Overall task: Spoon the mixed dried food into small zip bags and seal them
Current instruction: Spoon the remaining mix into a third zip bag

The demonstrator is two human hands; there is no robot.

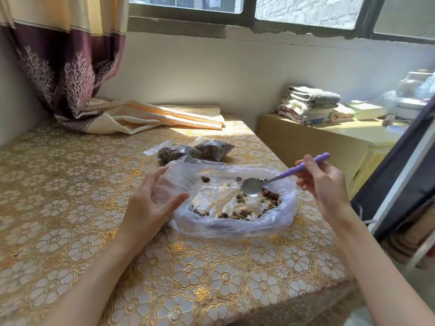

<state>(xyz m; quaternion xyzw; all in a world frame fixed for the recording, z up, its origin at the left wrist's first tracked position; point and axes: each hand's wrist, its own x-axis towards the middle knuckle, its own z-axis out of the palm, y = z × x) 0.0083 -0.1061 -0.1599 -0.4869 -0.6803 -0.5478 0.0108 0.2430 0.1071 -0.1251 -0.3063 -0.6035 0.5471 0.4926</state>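
Because the work needs a flat, steady base, everything sits on the table (70, 208), which is covered by a gold floral cloth. At its far edge a curtain (70, 67) hangs down and pools on the cloth, well apart from the work area.

Near the table centre lies the big bag (235, 228), a clear plastic bag with its mouth rolled wide open so that the spoon can reach the contents. Only a thin scatter of dried food (242, 212) is left inside, mostly along the near and right sides; this suggests the task is near its end.

Just behind the big bag lie two zip bags (195, 150), filled and set aside, out of the way. Whether their seals are pressed closed cannot be told.

At the bag's left rim is the left hand (150, 203), fingers relaxed and spread, gripping nothing, probably placed to steady the plastic.

Pinching the purple handle, the right hand (322, 182) angles the spoon (253, 187) down into the bag, bowl beside the largest remaining heap, ready to scoop.
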